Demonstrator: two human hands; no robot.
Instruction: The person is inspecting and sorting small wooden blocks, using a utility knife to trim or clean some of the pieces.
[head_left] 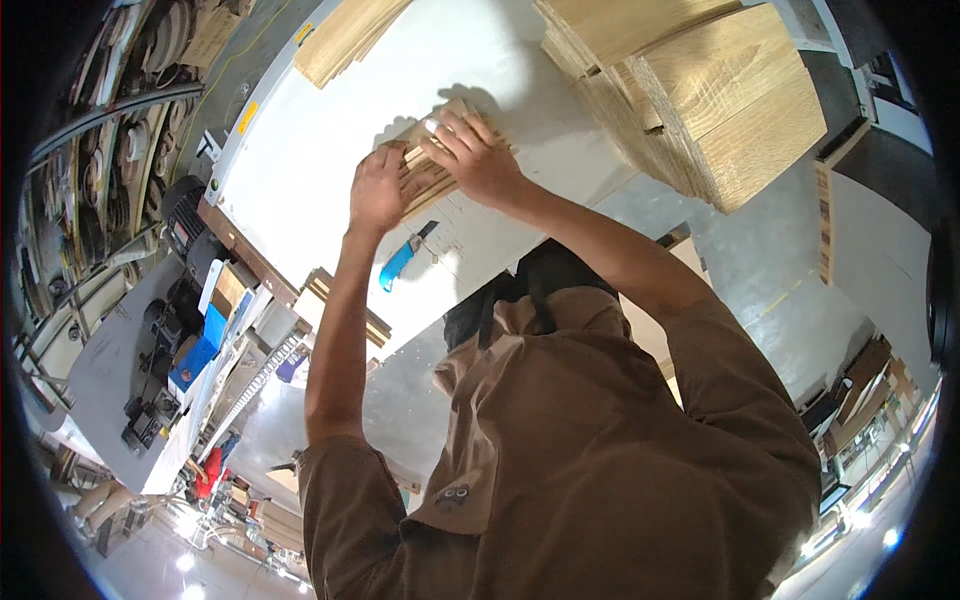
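Both my hands are on a small stack of light wooden strips (424, 184) lying on the white worktable (290, 185). My left hand (378, 188) grips its left end, with the fingertips curled over the far edge. Across the right part lies my right hand (482, 168), its fingers bent over the top and holding the strips. Something white covers one fingertip of that hand. A blue-handled utility knife (402, 262) rests on the table just nearer to me than the strips. My palms hide part of the stack.
Large wood-grain boards (720, 90) are piled at the table's right side. More thin boards (345, 40) lie at its far edge. Short wood pieces (345, 305) sit at the near left corner. Shelves with rolls of edging (130, 150) stand at far left.
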